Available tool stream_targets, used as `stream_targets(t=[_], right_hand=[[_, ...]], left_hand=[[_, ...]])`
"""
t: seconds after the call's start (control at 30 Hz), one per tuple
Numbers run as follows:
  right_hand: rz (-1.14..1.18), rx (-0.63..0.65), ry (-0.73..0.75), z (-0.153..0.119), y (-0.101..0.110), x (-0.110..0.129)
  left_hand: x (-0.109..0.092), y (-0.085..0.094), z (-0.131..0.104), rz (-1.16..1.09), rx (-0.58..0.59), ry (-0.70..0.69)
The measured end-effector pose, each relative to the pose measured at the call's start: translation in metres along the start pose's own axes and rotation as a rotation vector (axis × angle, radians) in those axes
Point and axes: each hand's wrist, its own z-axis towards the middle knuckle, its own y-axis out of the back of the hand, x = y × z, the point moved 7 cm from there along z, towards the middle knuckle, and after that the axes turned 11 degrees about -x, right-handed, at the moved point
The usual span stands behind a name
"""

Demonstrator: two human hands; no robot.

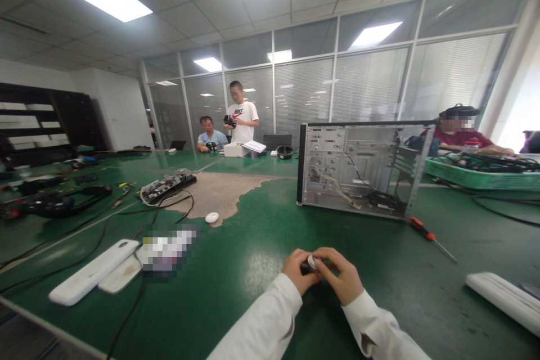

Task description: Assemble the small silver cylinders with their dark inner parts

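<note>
Both my hands meet above the near part of the green table. Between the fingertips is a small white round piece (312,262), too small to name more closely. My left hand (296,271) pinches it from the left with the fingers bent. On the other side my right hand (341,274) is closed on the same piece, thumb and fingers together. A white oval lid-like piece (211,217) lies apart on the table, ahead and to the left. Beyond my hands an opened computer case (358,171) stands upright, its inside facing me.
A screwdriver (428,235) with an orange-black handle lies right of the case. Left are a long white casing (95,273), loose cables and an exposed electronic assembly (169,185). A green basket (481,173) of cables sits far right. Several people are around the table (270,225).
</note>
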Motion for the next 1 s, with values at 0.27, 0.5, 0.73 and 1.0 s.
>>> stream_targets(t=[0.27,0.5,0.73,1.0], right_hand=[[-0.079,0.131,0.077,0.007,0.002,0.013],[-0.148,-0.082,0.039,0.017,0.023,-0.008],[-0.323,0.014,-0.029,0.021,0.04,-0.062],[-0.38,0.194,0.054,0.02,0.035,-0.072]], left_hand=[[-0.006,-0.001,-0.001,0.05,0.028,-0.024],[0.002,0.002,0.0,0.13,-0.027,0.023],[0.02,0.019,0.009,0.199,-0.151,0.1],[0.031,0.027,0.012,0.201,-0.202,0.145]])
